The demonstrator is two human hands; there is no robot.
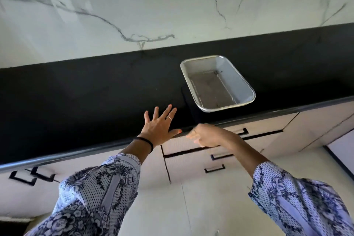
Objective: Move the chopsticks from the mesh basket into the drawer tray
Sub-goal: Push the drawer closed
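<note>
Black counter (95,86), left hand (159,126) splayed, right hand (205,137) blurred

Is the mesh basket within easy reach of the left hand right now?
Probably yes: the left hand is spread open over the black counter, and only bare counter lies between it and the mesh basket.

Your left hand (160,125) is spread wide, fingers straight and fanned apart, thumb stretched out to the side, palm facing down and holding nothing. There is a thin ring on one finger and a dark band round that wrist. Your right hand (204,136) is blurred; its fingers look loosely curled, and whether they hold anything cannot be told. Both forearms reach forward, bare from the patterned sleeves to the wrists, and the hands are close together.
</note>
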